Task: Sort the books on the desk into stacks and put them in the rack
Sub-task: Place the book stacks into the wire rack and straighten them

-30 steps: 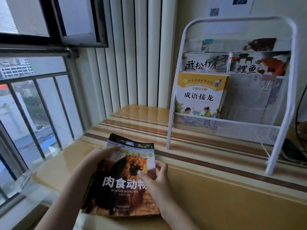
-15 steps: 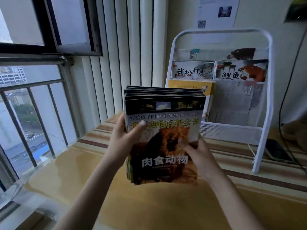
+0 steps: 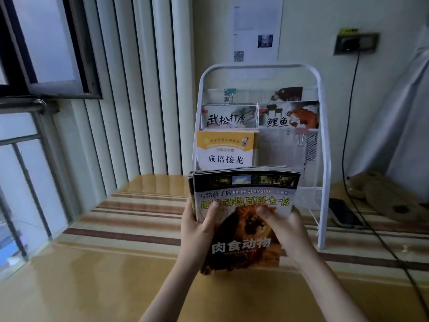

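A stack of thin animal books [image 3: 246,189], lion cover in front, is held upright above the desk just before the white wire rack [image 3: 322,135]. My left hand [image 3: 197,226] grips the stack's left edge with the thumb on the cover. At the right side my right hand [image 3: 283,224] grips it, thumb on the lion picture. The rack holds a yellow-and-white book [image 3: 225,147] in its lower left pocket and two picture books [image 3: 260,116] on the tier above. The lower right pocket shows only grey backing with a binder clip.
The striped yellow desk [image 3: 130,217] runs under the rack. A dark phone [image 3: 343,213] and a black cable [image 3: 352,126] lie right of the rack, with round woven mats [image 3: 390,198] beyond. A window with bars is at the left; vertical slats stand behind.
The stack was lifted off the desk with both hands, stood upright and carried forward and right to the rack's lower front.
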